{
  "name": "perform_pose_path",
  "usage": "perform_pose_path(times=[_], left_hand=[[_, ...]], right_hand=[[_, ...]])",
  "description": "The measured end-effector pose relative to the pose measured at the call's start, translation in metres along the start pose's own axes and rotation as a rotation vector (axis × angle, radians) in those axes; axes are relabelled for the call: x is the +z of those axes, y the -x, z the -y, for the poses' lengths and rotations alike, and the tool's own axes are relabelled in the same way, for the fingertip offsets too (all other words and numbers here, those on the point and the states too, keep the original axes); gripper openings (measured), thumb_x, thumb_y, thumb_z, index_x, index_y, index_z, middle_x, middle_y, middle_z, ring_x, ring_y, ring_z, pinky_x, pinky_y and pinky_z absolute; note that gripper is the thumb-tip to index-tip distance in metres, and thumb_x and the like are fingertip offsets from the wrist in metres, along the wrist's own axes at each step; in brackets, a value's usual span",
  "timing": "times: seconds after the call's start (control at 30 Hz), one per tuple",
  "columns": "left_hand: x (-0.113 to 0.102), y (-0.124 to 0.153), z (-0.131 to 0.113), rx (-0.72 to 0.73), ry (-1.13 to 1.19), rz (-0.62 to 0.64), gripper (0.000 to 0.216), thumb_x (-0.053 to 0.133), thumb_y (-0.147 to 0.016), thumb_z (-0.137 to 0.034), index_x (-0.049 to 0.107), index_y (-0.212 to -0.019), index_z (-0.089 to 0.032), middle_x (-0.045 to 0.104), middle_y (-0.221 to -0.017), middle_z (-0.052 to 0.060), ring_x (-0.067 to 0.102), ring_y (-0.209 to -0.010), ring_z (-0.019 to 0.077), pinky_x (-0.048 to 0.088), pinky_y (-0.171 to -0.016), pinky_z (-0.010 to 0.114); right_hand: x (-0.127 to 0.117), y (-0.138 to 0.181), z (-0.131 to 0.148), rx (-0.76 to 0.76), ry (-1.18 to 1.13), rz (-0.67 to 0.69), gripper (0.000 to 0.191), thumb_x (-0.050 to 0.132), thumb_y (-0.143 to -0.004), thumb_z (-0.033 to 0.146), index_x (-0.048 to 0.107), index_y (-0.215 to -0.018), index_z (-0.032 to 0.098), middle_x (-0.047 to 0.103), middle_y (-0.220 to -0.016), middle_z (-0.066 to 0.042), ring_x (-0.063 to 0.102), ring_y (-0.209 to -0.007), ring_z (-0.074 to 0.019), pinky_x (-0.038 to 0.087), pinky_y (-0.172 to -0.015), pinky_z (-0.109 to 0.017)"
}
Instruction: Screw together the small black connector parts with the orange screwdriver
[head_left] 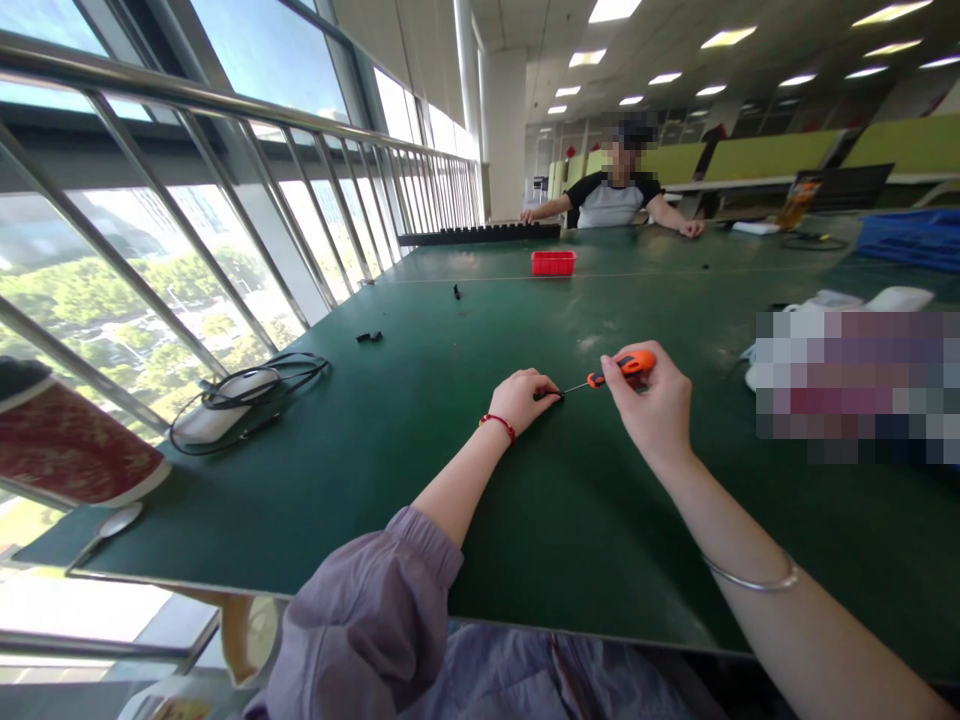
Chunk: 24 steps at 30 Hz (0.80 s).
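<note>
My right hand (654,405) is closed around an orange-handled screwdriver (626,367), its thin shaft pointing left. The tip meets a small black part (550,395) that my left hand (522,398) pinches against the green table (420,470). A red string bracelet circles my left wrist, a thin metal bangle my right forearm. Both hands sit near the middle of the table, close together.
A white device wrapped in black cable (240,400) lies at the left. Small black parts (369,337) are scattered beyond it. A red bin (553,263) stands farther back. Another person (615,195) sits at the far end. A spoon (105,533) lies near the left corner.
</note>
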<state>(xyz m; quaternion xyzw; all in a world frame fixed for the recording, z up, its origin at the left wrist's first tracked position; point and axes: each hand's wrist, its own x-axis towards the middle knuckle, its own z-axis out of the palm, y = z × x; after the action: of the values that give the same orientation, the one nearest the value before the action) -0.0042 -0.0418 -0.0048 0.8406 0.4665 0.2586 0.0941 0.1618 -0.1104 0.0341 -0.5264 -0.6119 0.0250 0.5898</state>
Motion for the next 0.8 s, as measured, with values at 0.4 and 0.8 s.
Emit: perform_pose_path(times=[0.4,0.8], left_hand=[[-0.0003,0.0001,-0.0033,0.034,-0.088,0.012,0.016,0.056,-0.083,-0.028,0.07,-0.088,-0.021,0.065,-0.087,0.002,0.059,-0.086,0.0166,0.047,-0.074,0.026],[-0.0016,0.0015,-0.0089,0.025,-0.107,-0.041,0.018,0.054,-0.08,-0.02,0.07,-0.088,-0.02,0.065,-0.097,0.002,0.063,-0.082,0.0144,0.049,-0.071,0.024]], right_hand=[[0.0016,0.0,-0.0012,-0.009,0.009,-0.018,0.024,0.057,-0.078,0.044,0.053,-0.074,0.021,0.058,-0.066,-0.001,0.054,-0.056,-0.014,0.043,-0.056,-0.025],[0.0013,0.0009,-0.0017,0.016,0.008,-0.029,0.02,0.058,-0.077,0.039,0.054,-0.074,0.021,0.056,-0.065,0.0,0.052,-0.054,-0.0135,0.042,-0.054,-0.026]])
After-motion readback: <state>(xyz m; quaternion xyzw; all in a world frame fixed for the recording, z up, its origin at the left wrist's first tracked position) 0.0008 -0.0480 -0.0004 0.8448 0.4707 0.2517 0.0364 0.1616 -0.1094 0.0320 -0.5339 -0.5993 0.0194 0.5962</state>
